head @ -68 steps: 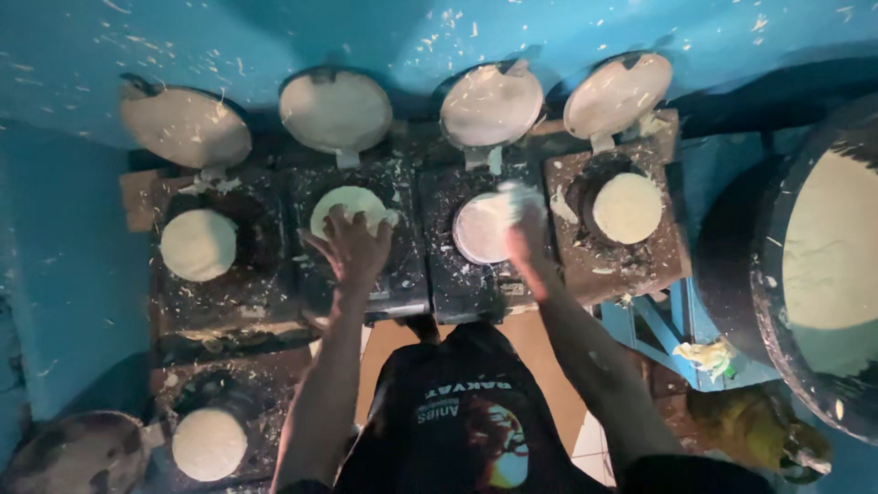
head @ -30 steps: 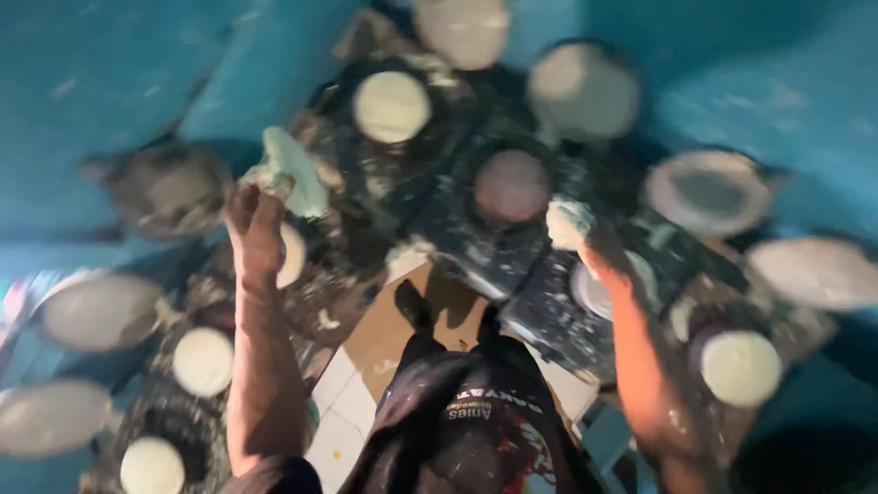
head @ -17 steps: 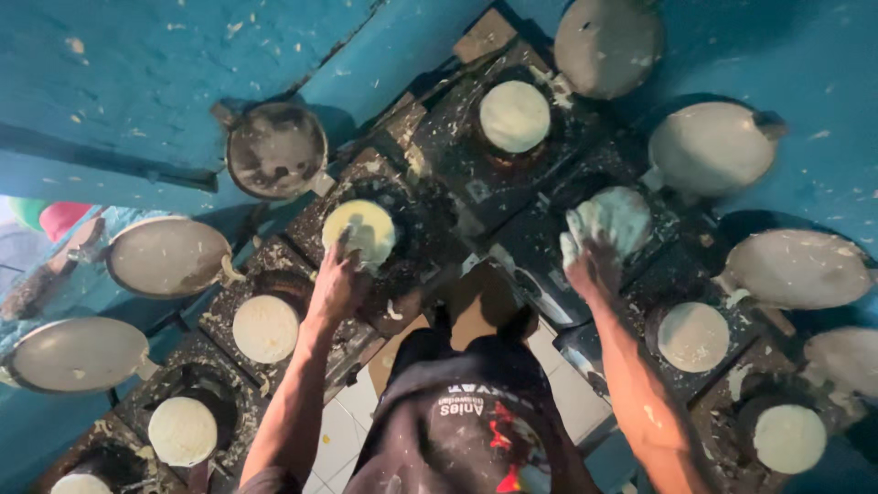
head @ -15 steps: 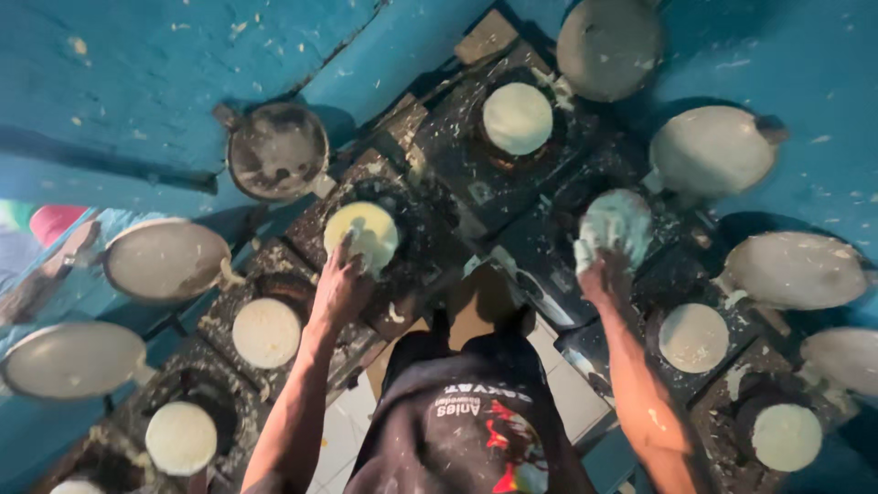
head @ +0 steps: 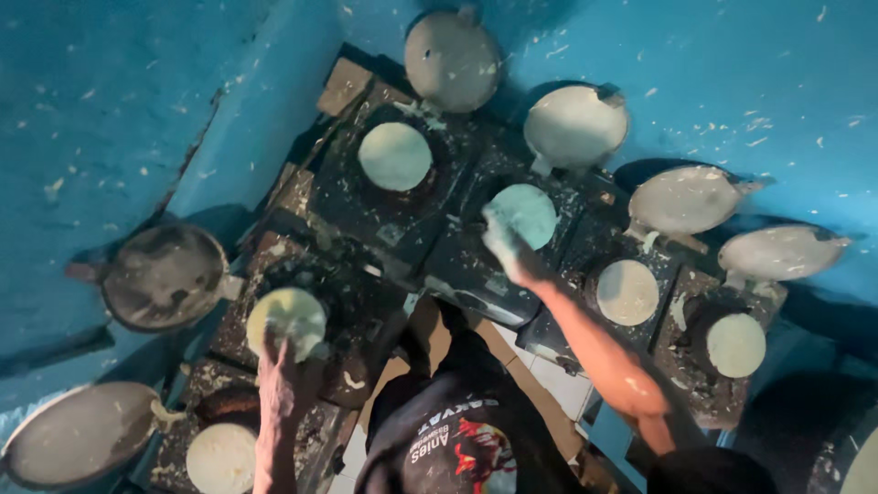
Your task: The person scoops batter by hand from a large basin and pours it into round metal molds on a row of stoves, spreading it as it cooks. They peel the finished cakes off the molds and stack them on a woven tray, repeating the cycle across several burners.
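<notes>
While bent over the dark bench (head: 384,229): left hand (head: 285,384) fingers spread flat on pale yellow disc (head: 286,320); right hand (head: 508,247) open, fingertips touching pale green disc (head: 523,214) just ahead.

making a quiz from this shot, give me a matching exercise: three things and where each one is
Things:
1. left hand
2. right hand
3. dark empty lid

Places:
a. propped against the blue wall at far left
b. on the yellowish disc
c. at the pale bluish disc in the middle

Pairs: 1-b, 2-c, 3-a
</notes>
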